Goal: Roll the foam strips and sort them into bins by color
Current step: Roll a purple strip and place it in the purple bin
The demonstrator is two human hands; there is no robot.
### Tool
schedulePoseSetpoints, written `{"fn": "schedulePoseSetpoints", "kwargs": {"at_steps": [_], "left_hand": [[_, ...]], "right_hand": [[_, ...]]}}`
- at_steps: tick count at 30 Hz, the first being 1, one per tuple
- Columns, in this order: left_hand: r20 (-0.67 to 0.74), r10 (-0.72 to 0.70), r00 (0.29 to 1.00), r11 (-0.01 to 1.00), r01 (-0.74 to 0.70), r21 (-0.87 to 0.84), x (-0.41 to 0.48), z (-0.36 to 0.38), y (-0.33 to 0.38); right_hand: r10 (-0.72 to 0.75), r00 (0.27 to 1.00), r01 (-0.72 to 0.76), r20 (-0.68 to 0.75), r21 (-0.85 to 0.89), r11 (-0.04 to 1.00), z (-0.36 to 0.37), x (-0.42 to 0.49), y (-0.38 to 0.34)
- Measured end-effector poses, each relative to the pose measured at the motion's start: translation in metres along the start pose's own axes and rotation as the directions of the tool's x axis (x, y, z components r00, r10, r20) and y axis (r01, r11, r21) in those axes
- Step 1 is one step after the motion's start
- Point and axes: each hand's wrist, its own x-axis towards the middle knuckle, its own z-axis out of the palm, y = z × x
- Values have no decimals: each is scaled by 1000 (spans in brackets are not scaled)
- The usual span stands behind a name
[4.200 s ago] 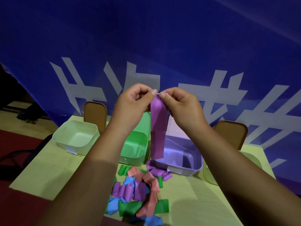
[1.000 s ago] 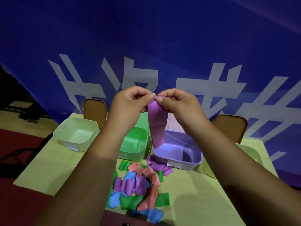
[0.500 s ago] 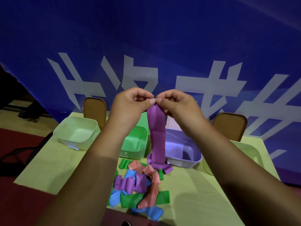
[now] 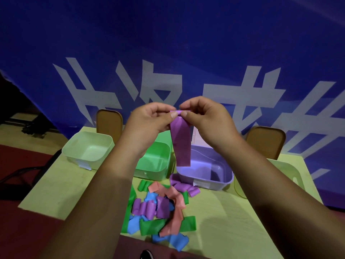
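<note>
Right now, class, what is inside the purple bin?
In the purple bin, the visible floor shows no foam rolls. The purple strip, pinched by left hand and right hand, hides its left part; the right forearm hides its far edge.

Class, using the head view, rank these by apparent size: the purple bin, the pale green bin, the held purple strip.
1. purple bin and pale green bin: look alike, not ranked apart.
2. purple strip: smallest, though nearest the camera.
</note>
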Motion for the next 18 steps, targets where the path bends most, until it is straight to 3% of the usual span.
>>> {"fn": "schedulePoseSetpoints", "kwargs": {"at_steps": [2, 9, 18], "left_hand": [[-16, 6, 1000, 1000, -6, 6, 2, 0, -1], [-42, 75, 996, 996, -73, 45, 4, 1, 3], [-53, 84, 995, 996, -82, 41, 13, 0, 5]], "right_hand": [[-22, 1000, 22, 4, -26, 999, 0, -1, -1], [44, 999, -42, -11, 118, 992, 4, -4, 0], [37, 998, -34, -47, 58, 998, 6, 9, 2]]}}
